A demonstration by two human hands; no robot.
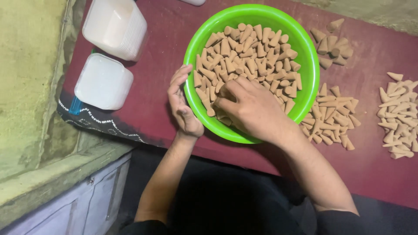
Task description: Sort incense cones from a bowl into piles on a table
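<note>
A bright green plastic bowl (pixel 307 61) sits on a dark red cloth and is full of small tan incense cones (pixel 250 50). My right hand (pixel 250 109) reaches into the bowl's near side, fingers curled down among the cones; whether it grips any is hidden. My left hand (pixel 183 104) rests outside the bowl against its left rim, fingers apart and slightly cupped, holding nothing.
Loose piles of tan cones lie on the red cloth (pixel 370 161) right of the bowl: one at the upper right (pixel 333 43), one beside the bowl (pixel 333 115), a paler heap at the far right (pixel 398 115). Two stacks of white plastic containers (pixel 104 80) (pixel 115 26) stand left.
</note>
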